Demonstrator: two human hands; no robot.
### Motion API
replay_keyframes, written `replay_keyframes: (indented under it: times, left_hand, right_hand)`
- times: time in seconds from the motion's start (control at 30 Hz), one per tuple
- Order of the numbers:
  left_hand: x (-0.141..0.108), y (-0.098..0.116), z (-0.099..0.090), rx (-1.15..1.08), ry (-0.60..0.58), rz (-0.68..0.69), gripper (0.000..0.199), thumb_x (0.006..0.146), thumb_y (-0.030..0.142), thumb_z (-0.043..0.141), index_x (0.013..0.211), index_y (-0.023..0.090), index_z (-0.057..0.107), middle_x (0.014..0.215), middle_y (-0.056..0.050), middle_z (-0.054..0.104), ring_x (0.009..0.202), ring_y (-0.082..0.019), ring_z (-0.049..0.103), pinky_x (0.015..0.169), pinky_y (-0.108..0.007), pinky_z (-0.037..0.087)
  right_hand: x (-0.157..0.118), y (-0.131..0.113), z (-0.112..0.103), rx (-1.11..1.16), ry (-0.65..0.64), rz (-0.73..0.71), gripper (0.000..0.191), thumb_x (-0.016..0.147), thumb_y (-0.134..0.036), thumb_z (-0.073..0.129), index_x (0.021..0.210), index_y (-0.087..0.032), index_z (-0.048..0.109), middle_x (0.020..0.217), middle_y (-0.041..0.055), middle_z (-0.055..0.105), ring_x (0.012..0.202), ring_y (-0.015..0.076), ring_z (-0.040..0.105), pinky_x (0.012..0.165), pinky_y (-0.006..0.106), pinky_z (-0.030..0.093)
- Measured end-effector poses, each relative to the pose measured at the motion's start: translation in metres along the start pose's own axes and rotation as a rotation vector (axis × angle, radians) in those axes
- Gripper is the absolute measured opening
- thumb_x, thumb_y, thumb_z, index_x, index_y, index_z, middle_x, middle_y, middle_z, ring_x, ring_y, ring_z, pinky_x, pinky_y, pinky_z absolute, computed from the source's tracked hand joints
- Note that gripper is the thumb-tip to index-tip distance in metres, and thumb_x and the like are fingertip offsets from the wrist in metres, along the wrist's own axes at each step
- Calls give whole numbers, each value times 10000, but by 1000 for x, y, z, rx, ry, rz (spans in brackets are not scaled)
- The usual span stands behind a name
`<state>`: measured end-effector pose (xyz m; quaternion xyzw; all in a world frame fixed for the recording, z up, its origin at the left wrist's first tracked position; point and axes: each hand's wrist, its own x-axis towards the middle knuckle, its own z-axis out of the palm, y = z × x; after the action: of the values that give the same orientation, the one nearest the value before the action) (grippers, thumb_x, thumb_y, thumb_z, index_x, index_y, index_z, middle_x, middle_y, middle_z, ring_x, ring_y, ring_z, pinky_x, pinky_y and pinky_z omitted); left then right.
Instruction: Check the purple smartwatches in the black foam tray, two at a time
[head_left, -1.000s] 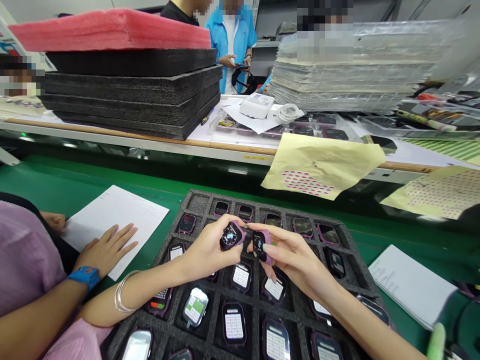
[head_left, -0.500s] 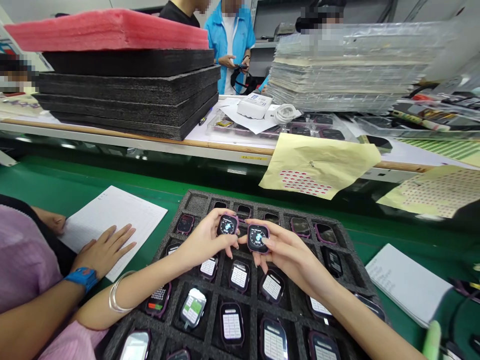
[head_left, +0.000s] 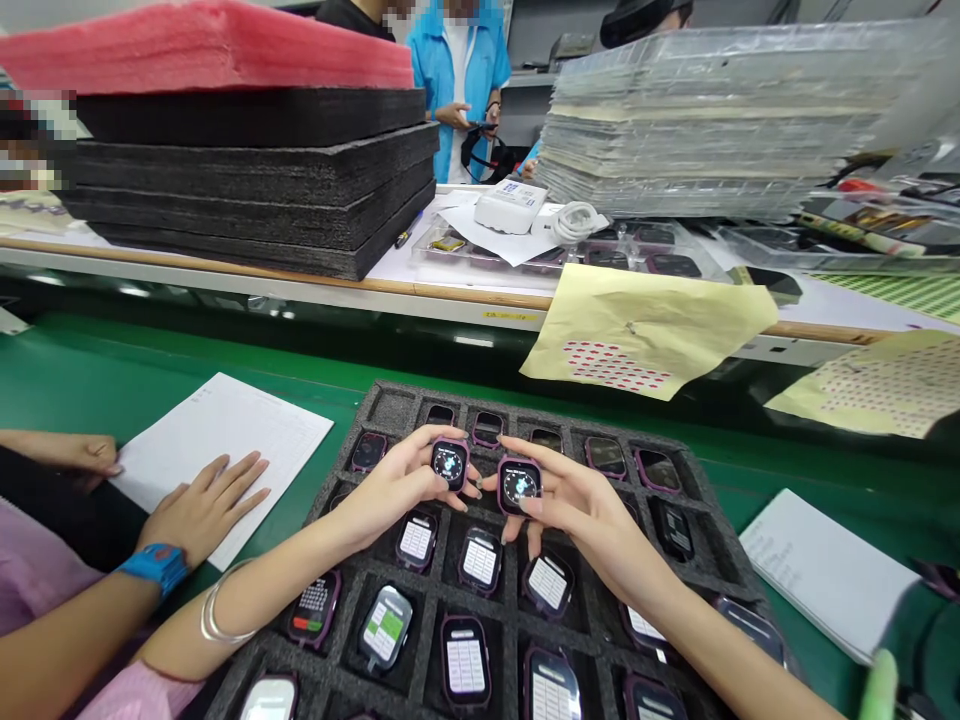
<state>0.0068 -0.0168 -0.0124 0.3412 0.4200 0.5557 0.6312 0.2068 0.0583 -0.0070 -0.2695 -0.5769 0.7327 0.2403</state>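
Green desk (head_left: 112, 370) carries a black foam tray (head_left: 697, 540) of watch bodies. Left hand (head_left: 390, 485) pinches one watch (head_left: 450, 463); right hand (head_left: 577, 505), at 3 o'clock, pinches another (head_left: 519, 485). Judged light, rigid, glass-faced: grip by edges

So I've got two little smartwatch bodies up, no straps on either. The left watch (head_left: 450, 463) is a dark square face with a purple casing, screen lit with a round bluish dial, tipped up toward me. The right watch (head_left: 519, 485) looks the same, purple rim, lit round dial, also facing up and just beside the first one, not quite touching as far as I can tell. Both sit above the far-middle rows of the black foam tray (head_left: 697, 540).
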Motion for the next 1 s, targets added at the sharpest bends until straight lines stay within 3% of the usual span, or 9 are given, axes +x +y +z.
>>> replay_keyframes:
  times: [0.33, 0.53, 0.6, 0.73, 0.83, 1.0]
  left_hand:
    - [1, -3, -1, 61, -20, 35, 416, 723, 80, 555, 1124, 184, 514, 937, -55, 652, 854, -187, 648, 730, -320, 528]
    - [1, -7, -3, 331, 22, 111, 409, 727, 152, 656, 1104, 200, 506, 834, 12, 559, 626, -104, 573, 523, -205, 450]
    - [0, -9, -4, 425, 41, 137, 365, 743, 190, 661, 1080, 203, 522, 827, 22, 532, 593, -89, 523, 521, -208, 445]
    - [-3, -9, -6, 572, 12, 167, 289, 770, 187, 619, 1051, 196, 554, 914, -10, 569, 752, -141, 548, 642, -238, 462]
    - [-4, -9, -5, 647, -13, 197, 287, 773, 165, 607, 1055, 188, 558, 994, -34, 594, 919, -184, 551, 788, -272, 448]
    - [-5, -10, -2, 602, -11, 185, 361, 793, 200, 602, 1143, 193, 512, 1053, -49, 591, 957, -195, 553, 820, -285, 444]
  right_hand:
    - [-1, 0, 1, -1, -7, -13, 549, 831, -207, 630, 1349, -142, 458, 887, 85, 672, 643, 202, 682, 476, 252, 506]
    - [-2, -2, 4, 37, -69, -33, 546, 872, -250, 624, 1384, -218, 438, 1132, 124, 637, 782, 207, 664, 560, 294, 549]
    - [-2, -2, 3, 28, -87, -25, 493, 882, -261, 627, 1353, -224, 488, 1049, 103, 672, 767, 199, 662, 578, 295, 548]
    - [-2, -1, 0, -44, -131, 31, 386, 868, -251, 669, 1238, -166, 597, 729, 50, 707, 627, 163, 656, 620, 282, 537]
    - [-3, -1, 2, -34, -131, 41, 386, 865, -250, 676, 1230, -155, 593, 709, 45, 708, 625, 165, 667, 627, 285, 546]
    - [-3, -2, 6, 17, -130, 15, 425, 863, -261, 668, 1261, -149, 568, 744, 51, 702, 611, 171, 673, 567, 278, 550]
